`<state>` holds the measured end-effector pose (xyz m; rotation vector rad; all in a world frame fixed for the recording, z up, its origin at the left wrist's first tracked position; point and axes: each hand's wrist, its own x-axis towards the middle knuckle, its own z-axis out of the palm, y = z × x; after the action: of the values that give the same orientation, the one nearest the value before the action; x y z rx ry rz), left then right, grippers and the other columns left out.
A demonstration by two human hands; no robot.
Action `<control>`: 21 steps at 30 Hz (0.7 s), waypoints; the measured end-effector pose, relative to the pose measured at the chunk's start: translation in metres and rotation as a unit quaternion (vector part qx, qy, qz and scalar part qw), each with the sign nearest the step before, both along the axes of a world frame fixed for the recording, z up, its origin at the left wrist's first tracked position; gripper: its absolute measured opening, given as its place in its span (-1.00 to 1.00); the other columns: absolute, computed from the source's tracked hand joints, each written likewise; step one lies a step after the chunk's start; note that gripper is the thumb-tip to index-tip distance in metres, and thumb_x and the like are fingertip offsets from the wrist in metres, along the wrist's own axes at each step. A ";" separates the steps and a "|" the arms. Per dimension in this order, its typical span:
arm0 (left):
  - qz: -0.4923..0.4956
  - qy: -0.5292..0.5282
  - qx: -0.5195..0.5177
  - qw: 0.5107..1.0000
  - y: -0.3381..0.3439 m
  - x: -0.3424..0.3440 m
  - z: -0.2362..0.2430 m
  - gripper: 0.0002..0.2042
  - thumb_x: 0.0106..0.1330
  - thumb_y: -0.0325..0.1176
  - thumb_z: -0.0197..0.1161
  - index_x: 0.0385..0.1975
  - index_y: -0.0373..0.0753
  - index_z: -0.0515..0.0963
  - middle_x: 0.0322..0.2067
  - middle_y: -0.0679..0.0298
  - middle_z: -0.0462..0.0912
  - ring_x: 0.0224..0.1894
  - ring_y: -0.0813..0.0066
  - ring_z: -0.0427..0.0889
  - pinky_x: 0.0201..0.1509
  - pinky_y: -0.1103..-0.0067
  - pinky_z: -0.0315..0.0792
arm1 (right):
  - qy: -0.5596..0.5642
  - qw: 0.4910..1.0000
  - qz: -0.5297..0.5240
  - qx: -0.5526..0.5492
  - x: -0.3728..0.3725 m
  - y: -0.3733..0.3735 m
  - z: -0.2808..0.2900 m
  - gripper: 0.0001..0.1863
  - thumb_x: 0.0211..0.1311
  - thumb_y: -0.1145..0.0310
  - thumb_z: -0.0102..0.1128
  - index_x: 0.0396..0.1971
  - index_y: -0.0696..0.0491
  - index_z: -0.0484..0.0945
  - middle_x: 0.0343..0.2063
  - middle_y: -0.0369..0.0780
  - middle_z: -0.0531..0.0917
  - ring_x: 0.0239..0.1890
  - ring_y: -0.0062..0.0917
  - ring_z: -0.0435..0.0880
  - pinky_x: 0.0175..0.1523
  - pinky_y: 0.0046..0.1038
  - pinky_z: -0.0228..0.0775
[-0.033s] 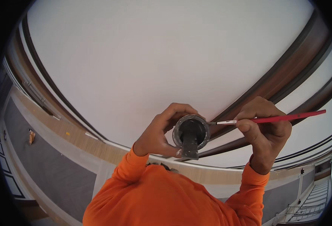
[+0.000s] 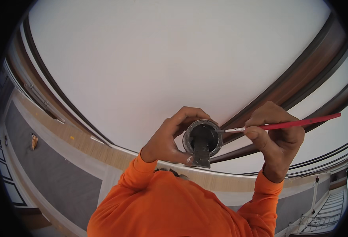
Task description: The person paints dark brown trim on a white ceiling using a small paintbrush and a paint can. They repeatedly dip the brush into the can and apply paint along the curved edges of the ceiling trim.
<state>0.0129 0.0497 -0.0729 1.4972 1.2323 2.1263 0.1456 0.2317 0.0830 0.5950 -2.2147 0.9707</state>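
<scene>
My left hand (image 2: 167, 138) curls around a round, paint-smeared container (image 2: 186, 145) with a dark grey inside, held in front of my chest. A flat dark strip coated in grey (image 2: 201, 154) lies across its near rim and sticks out toward me; I cannot tell what it is. In my right hand (image 2: 278, 138) is a thin paintbrush with a red handle (image 2: 300, 123), pinched between thumb and fingers close to its silver ferrule. The brush lies nearly level, and its dark bristles (image 2: 220, 130) are at the container's right rim.
A large white wall (image 2: 162, 59) fills the space ahead. Dark brown wooden trim (image 2: 300, 75) runs along the right, with more trim (image 2: 51, 79) at left. Below lies a floor with grey carpet (image 2: 59, 173). A small brownish object (image 2: 33, 141) rests there, and metal railings (image 2: 326, 215) stand at lower right.
The brush has shifted slightly left, bringing its bristles over the container's rim. My left hand and the container have moved a little to the right.
</scene>
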 end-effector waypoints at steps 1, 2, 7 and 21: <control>0.003 -0.019 -0.022 1.000 0.000 0.003 -0.001 -0.09 -0.27 -0.34 0.73 0.20 -0.27 0.37 0.07 0.07 0.65 0.14 0.26 0.64 0.29 0.36 0.48 | -0.026 0.999 -0.021 -0.017 0.000 -0.005 -0.008 -0.84 -0.01 0.53 0.57 -0.43 0.10 0.72 -0.56 -0.32 0.71 -0.51 -0.60 0.58 -0.31 -0.50 0.32; 0.001 -0.011 -0.017 1.000 0.004 0.000 0.005 -0.11 -0.23 -0.31 0.70 0.21 -0.27 0.38 0.08 0.10 0.64 0.14 0.25 0.65 0.32 0.34 0.46 | -0.028 0.999 -0.034 0.015 -0.006 0.000 -0.004 -0.84 -0.01 0.52 0.57 -0.43 0.08 0.72 -0.57 -0.33 0.71 -0.51 -0.60 0.57 -0.30 -0.50 0.30; 0.007 0.011 -0.025 1.000 0.016 0.003 -0.001 -0.10 -0.23 -0.26 0.70 0.23 -0.28 0.39 0.08 0.12 0.63 0.12 0.25 0.66 0.31 0.34 0.48 | -0.056 0.988 -0.047 0.134 -0.017 0.009 -0.016 -0.83 -0.01 0.46 0.58 -0.45 0.01 0.70 -0.59 -0.37 0.66 -0.55 -0.58 0.52 -0.28 -0.45 0.22; 0.026 -0.005 -0.021 0.999 0.030 0.000 0.001 -0.14 -0.17 -0.17 0.72 0.19 -0.31 0.43 0.04 0.13 0.63 0.06 0.29 0.67 0.28 0.39 0.48 | -0.088 0.991 -0.063 0.085 -0.024 0.026 -0.016 -0.87 0.05 0.47 0.55 -0.47 0.09 0.70 -0.53 -0.32 0.67 -0.54 -0.59 0.61 -0.37 -0.52 0.36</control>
<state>0.0132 0.0795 -0.0724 1.4501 1.3175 2.1230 0.1220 0.2573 0.0667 0.4526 -2.4766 0.8029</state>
